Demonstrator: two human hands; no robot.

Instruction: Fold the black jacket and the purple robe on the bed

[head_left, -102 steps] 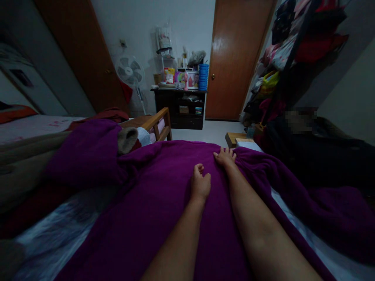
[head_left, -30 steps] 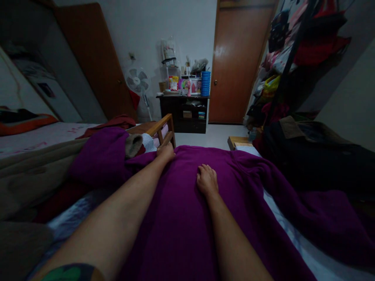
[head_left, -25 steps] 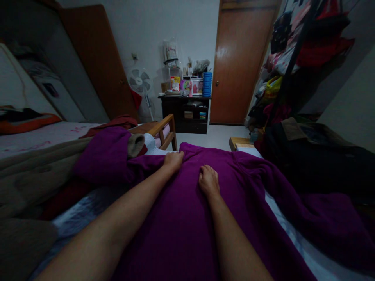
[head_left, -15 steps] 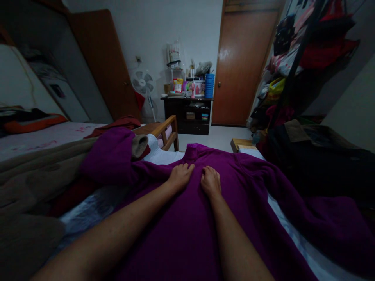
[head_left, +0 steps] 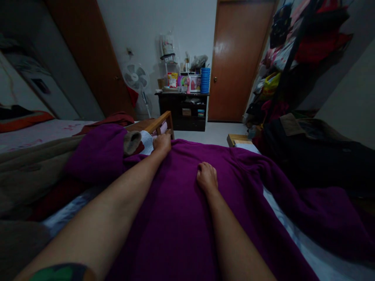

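In the head view, our left hand reaches far out, fingers curled at the far edge of the purple garment; our right hand rests loosely curled on the garment's middle. The garment lies spread across the bed.

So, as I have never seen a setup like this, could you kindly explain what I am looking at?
There is no robot here: a person works with two bare hands, and one camera worn on the head looks forward and down at them. A purple garment lies spread over a patterned sheet. The left hand is at the garment's far edge, fingers bent; whether they grip the cloth is hidden. The right hand rests on the middle, loosely curled. A grey-brown garment lies on the left, dark clothing on the right. Beyond are a fan, a dark cabinet and a door.
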